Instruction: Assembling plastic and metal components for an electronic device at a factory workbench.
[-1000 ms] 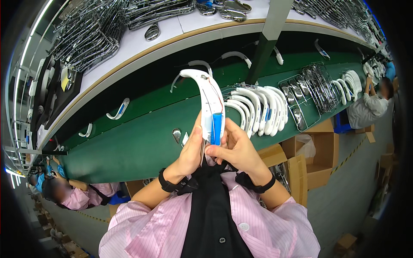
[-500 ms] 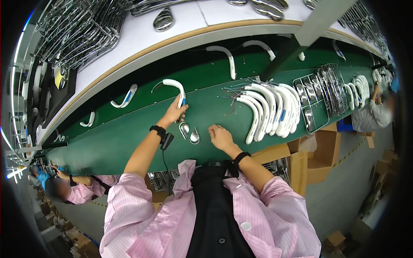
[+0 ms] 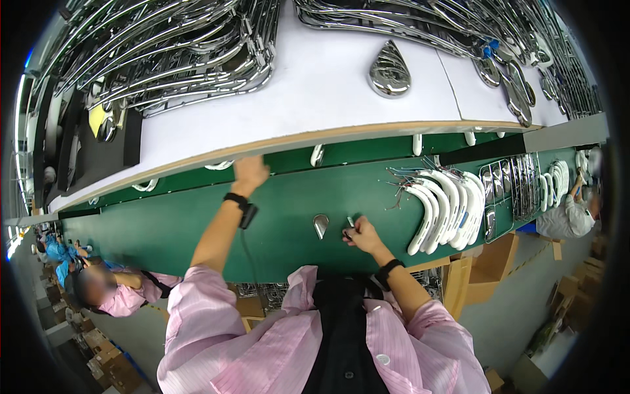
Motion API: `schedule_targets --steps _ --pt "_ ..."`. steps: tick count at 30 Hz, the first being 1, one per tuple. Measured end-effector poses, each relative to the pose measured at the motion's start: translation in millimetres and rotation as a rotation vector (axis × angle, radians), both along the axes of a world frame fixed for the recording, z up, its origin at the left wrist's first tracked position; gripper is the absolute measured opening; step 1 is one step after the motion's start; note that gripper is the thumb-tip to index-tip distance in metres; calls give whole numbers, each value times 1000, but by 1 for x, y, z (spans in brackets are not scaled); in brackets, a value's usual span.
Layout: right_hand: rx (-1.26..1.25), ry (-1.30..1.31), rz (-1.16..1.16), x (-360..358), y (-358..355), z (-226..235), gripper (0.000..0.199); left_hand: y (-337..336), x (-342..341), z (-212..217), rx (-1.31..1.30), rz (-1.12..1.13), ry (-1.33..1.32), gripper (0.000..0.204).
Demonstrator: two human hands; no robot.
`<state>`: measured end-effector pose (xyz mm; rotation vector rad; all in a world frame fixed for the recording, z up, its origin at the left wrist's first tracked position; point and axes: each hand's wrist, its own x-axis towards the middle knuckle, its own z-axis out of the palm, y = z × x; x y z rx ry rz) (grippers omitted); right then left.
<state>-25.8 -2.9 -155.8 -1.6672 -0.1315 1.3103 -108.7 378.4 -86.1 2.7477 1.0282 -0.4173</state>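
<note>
Far across the green bench [image 3: 289,197], my left hand [image 3: 251,173] reaches to the shelf's edge; its fingers are blurred and partly hidden. Beside it, mostly under the shelf, lies a white curved piece [image 3: 221,165]. Another white curved piece [image 3: 317,155] lies to the right of that hand. Closer to me, my right hand [image 3: 365,235] is closed on a small shiny chrome cover [image 3: 348,231], of which only parts show between the fingers. A teardrop-shaped chrome cover [image 3: 321,226] rests on the bench just left of my right hand.
White curved pieces [image 3: 441,210] with wire ends lie in a row at right, beside a wire rack [image 3: 500,194] of chrome parts. The white shelf [image 3: 328,98] overhangs the bench's back and carries chrome frames. Cardboard boxes [image 3: 489,266] stand below right. Other people sit at both ends.
My left hand no longer shows the white curved piece and is farther toward the shelf. My right hand has picked up one of two chrome covers. The view has shifted toward the shelf.
</note>
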Motion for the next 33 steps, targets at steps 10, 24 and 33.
schedule_targets --steps 10,24,33 --pt "-88 206 -45 18 -47 48 39 47 -56 -72 426 76 -516 44" --pt "-65 72 -159 -15 -98 58 35 127 11 -226 -798 720 -960 41" --pt "95 -65 -210 -13 -99 82 38 12 -44 -83 -1673 1515 -1135 19"
